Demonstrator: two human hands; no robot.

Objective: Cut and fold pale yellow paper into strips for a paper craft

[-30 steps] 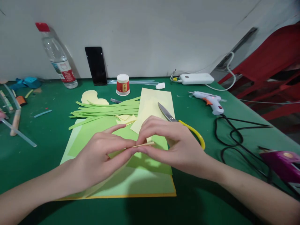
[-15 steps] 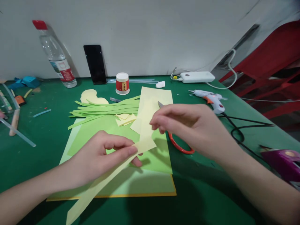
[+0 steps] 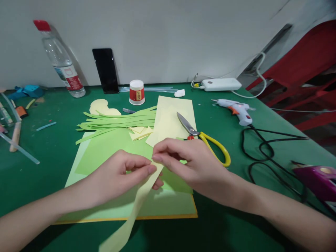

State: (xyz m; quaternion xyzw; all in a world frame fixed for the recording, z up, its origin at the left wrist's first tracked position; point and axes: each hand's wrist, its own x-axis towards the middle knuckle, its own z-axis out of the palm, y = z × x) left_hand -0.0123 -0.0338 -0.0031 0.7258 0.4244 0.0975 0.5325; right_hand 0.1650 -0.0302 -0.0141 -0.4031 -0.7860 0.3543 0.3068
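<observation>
A long pale yellow paper strip (image 3: 139,199) hangs from both hands and curls down toward the lower edge of the view. My left hand (image 3: 126,178) pinches it near its upper end between thumb and fingers. Right beside that, my right hand (image 3: 194,162) grips the strip's top end with thumb and forefinger. Below the hands lie green paper sheets (image 3: 105,154). Just behind the right hand, scissors (image 3: 215,147) with yellow and red handles lie on the table, their tip on a pale yellow sheet (image 3: 170,113). Part of the red handle is hidden by the hand.
Green paper strips (image 3: 118,120) and small yellow scraps (image 3: 140,133) lie behind the left hand. A paper cup (image 3: 137,92), a phone (image 3: 105,71) and a water bottle (image 3: 64,64) stand along the wall. At right are a glue gun (image 3: 236,110) and its black cord (image 3: 267,141).
My right hand has moved left and down to the strip's upper end and now pinches it. The strip's lower end has swung right, and more of the scissors shows.
</observation>
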